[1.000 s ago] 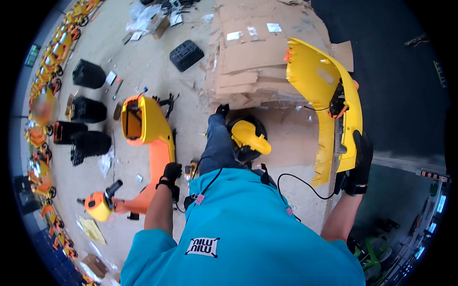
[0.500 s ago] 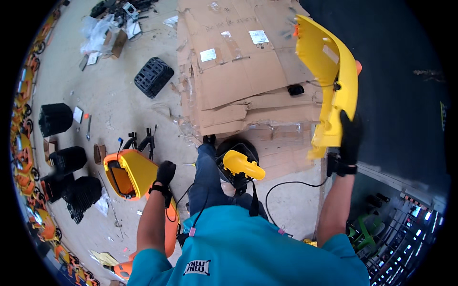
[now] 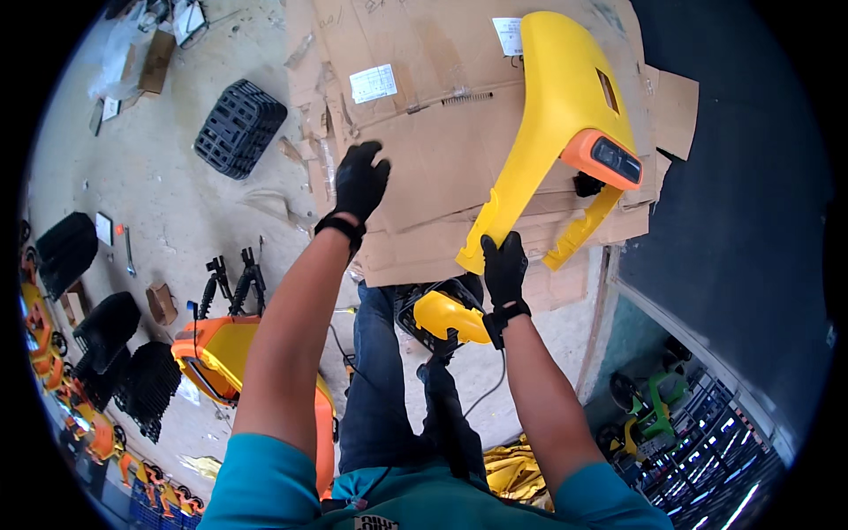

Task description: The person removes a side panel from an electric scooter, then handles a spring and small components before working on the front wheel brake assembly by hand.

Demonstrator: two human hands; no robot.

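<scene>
My right hand [image 3: 505, 269], in a black glove, is closed on the lower end of a yellow curved body panel [image 3: 556, 88] with an orange-rimmed lamp [image 3: 609, 159]. The panel rests or hovers over stacked flattened cardboard [image 3: 424, 159]; I cannot tell if they touch. My left hand [image 3: 358, 181], also gloved, is open above the cardboard's left part, holding nothing, its fingers apart and slightly curled. A yellow mudguard-like part [image 3: 446, 314] sits in a black basket below the cardboard, near my legs.
An orange and yellow scooter body [image 3: 221, 353] stands at lower left. Black crates [image 3: 238, 128] and stacked black baskets [image 3: 155, 393] lie on the concrete floor [image 3: 177, 230]. A row of scooters [image 3: 106, 442] lines the left edge. A dark mat [image 3: 733, 212] borders the right, with green scooters [image 3: 658, 397] below it.
My left hand has risen from beside my body to over the cardboard. The panel in my right hand has turned, now showing its outer face and lamp, and moved slightly left.
</scene>
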